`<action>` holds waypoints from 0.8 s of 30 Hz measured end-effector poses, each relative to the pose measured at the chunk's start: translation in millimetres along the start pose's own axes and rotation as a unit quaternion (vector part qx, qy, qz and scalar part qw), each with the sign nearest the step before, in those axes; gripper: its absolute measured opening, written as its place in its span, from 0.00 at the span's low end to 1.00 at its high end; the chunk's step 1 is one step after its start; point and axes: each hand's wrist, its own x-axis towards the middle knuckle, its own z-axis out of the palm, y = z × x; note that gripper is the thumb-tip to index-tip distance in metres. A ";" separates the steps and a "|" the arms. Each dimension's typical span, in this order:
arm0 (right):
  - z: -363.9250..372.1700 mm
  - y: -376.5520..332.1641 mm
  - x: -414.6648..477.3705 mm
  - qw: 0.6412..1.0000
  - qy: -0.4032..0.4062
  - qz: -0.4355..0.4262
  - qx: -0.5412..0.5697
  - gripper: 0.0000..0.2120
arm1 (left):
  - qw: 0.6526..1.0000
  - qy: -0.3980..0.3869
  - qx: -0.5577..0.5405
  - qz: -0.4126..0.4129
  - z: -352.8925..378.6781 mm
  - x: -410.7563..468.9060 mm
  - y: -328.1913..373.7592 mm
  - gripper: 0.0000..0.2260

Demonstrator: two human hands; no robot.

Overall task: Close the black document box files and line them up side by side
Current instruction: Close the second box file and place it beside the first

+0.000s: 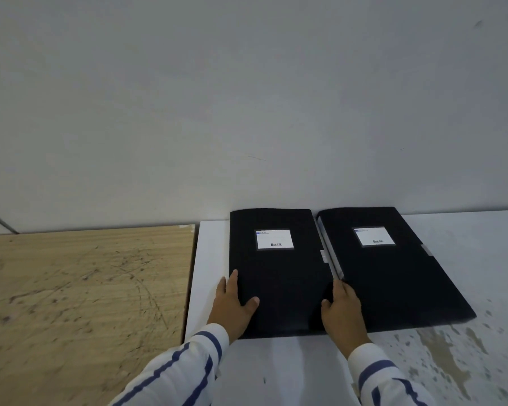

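Our left hand grips the near left corner of the left box file, thumb on the cover and fingers flat along its left edge. Our right hand lies spread over the near right corner of that same file, fingers reaching into the seam where it meets the right box file. Both black files lie flat and closed, side by side on the white table, their far ends against the wall. Each cover carries a white label with a small printed logo, too blurred for us to read. Striped sleeves cover our wrists. A wooden surface sits to the left.
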 end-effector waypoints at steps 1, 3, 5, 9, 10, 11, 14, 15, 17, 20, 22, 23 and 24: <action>1.4 -2.6 -4.2 1.000 0.012 -0.014 -0.014 0.27 | 1.000 0.006 0.002 0.001 -3.6 -1.6 -1.8 0.35; 5.5 -11.0 -14.2 0.998 0.020 -0.044 -0.038 0.28 | 1.000 0.019 0.005 0.000 -11.8 -6.2 -6.2 0.34; 12.0 -23.8 -25.7 0.996 0.004 -0.076 -0.035 0.26 | 0.999 0.036 0.003 -0.007 -21.5 -13.6 -12.0 0.33; 31.4 -58.3 -54.3 0.989 -0.050 -0.140 -0.012 0.23 | 0.998 0.057 0.005 -0.006 -48.5 -31.9 -30.8 0.32; 36.8 -68.2 -62.7 0.986 -0.062 -0.154 -0.012 0.23 | 0.998 0.058 0.002 -0.002 -56.9 -36.6 -36.4 0.32; 42.7 -79.1 -71.7 0.983 -0.074 -0.167 -0.011 0.23 | 0.998 0.060 -0.003 0.002 -66.1 -41.5 -42.8 0.32; 62.0 -112.8 -101.5 0.975 -0.086 -0.206 -0.019 0.22 | 0.997 0.074 -0.008 0.005 -94.8 -57.1 -64.3 0.31; 68.7 -124.4 -112.4 0.971 -0.085 -0.221 -0.023 0.22 | 0.997 0.080 -0.008 0.005 -104.8 -62.9 -72.5 0.31; 83.0 -147.7 -135.7 0.962 -0.093 -0.255 -0.027 0.22 | 0.996 0.093 -0.003 0.008 -125.3 -75.1 -90.6 0.30; 107.1 -182.0 -175.6 0.949 -0.111 -0.294 -0.034 0.21 | 0.993 0.114 0.007 0.006 -160.3 -98.1 -121.6 0.29; 125.0 -203.9 -205.3 0.941 -0.124 -0.314 -0.034 0.22 | 0.992 0.129 0.013 0.004 -185.5 -117.3 -146.7 0.28; 134.3 -214.7 -220.9 0.936 -0.130 -0.324 -0.032 0.22 | 0.991 0.136 0.016 0.003 -198.6 -128.0 -160.6 0.28; 143.6 -225.6 -237.0 0.932 -0.136 -0.333 -0.031 0.22 | 0.989 0.144 0.019 0.002 -211.6 -139.0 -174.7 0.28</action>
